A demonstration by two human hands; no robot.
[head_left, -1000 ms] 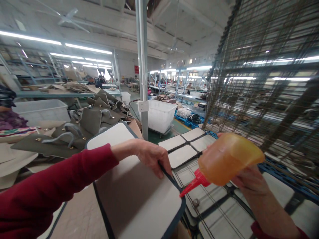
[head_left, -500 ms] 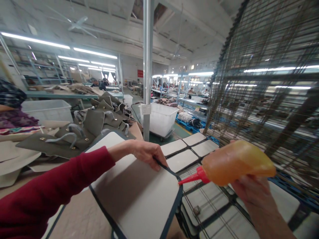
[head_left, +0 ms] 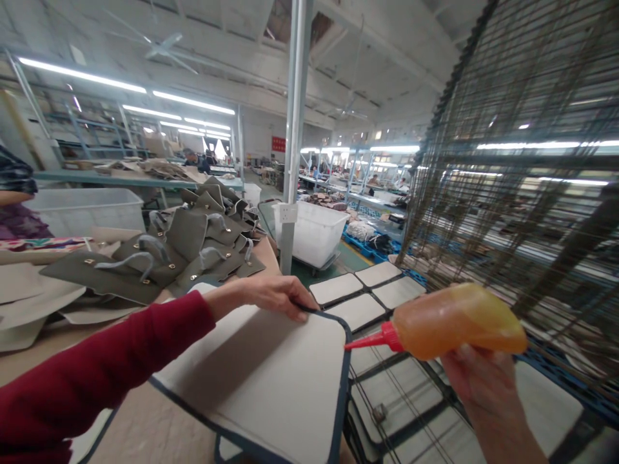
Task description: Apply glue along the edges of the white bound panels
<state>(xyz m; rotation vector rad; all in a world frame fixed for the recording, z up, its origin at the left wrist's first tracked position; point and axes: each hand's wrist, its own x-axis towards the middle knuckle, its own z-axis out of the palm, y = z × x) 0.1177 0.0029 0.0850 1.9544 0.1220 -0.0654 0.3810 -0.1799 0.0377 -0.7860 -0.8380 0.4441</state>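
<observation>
My left hand (head_left: 283,296), in a red sleeve, grips the far edge of a white panel with a dark blue border (head_left: 271,374). Its thumb lies on the white face and its fingers go over the edge out of sight. In my right hand (head_left: 478,380) is a squeeze bottle (head_left: 454,322) of amber liquid, held tilted nearly level. The bottle's red nozzle (head_left: 370,340) points left, its tip at the panel's right border near the rounded corner. Whether the tip touches, I cannot tell.
More dark-edged white panels (head_left: 355,310) lie in rows at right, beside a leaning wire rack (head_left: 488,161). Grey-green bag pieces with handles (head_left: 181,238) are piled at left. A white bin (head_left: 314,232) stands behind a metal post (head_left: 293,148). Another person's arm (head_left: 17,193) shows at far left.
The panel has turned, its near edge swinging left, while my left hand keeps hold of it. The nozzle tip stays by the right border. The view has shifted slightly.
</observation>
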